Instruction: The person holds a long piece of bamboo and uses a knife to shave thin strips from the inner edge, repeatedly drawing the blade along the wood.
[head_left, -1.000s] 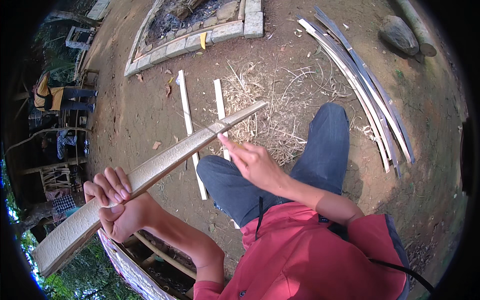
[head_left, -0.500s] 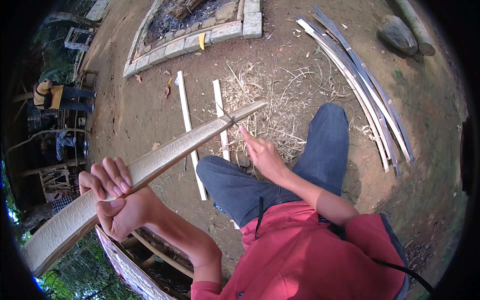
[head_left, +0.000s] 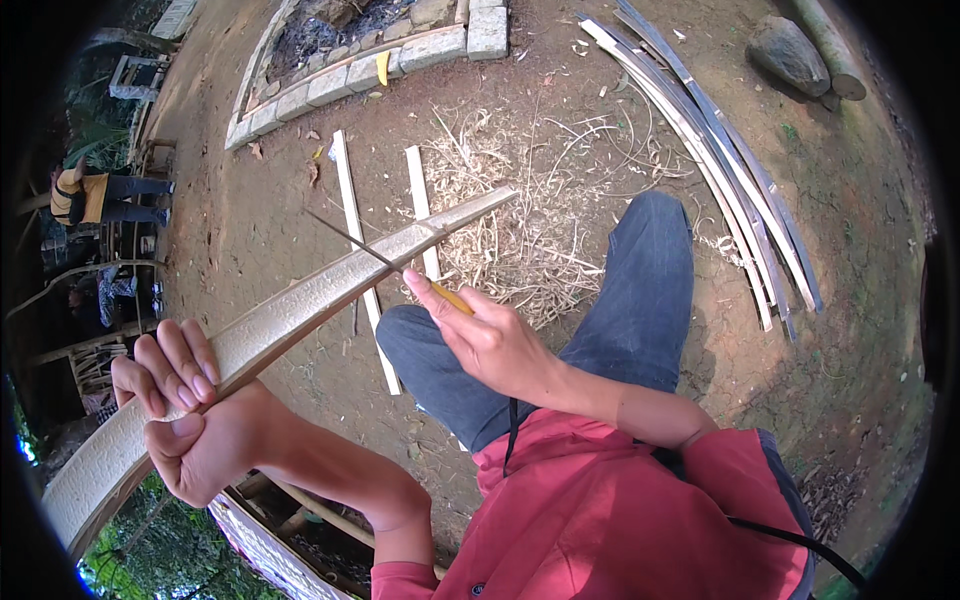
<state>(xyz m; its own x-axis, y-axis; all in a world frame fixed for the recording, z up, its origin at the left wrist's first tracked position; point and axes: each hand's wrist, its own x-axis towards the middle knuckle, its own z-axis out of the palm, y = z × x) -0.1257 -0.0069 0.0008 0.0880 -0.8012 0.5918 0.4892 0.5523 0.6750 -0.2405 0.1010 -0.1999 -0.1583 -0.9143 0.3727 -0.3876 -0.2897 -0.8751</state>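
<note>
A long, pale split bamboo strip (head_left: 300, 300) runs from the lower left up to a narrower end above my knees. My left hand (head_left: 205, 420) is closed round its lower part, fingers over the top face and thumb beside them. In my right hand (head_left: 490, 335) is a knife (head_left: 452, 297) with a yellow handle and a thin dark blade. The blade lies across the strip's upper face, pointing to the far left. Most of the handle is hidden inside my fist.
Curly shavings (head_left: 500, 230) cover the ground ahead. Two narrow pale strips (head_left: 352, 210) lie left of them. Long bamboo slats (head_left: 710, 150) are piled at right, near a rock (head_left: 788, 55). A stone-edged fire pit (head_left: 375, 72) lies ahead. Another person (head_left: 100, 197) stands far left.
My right hand with the knife has moved left and nearer along the strip, away from its narrow end. My left hand still grips the strip, slightly lower left in view.
</note>
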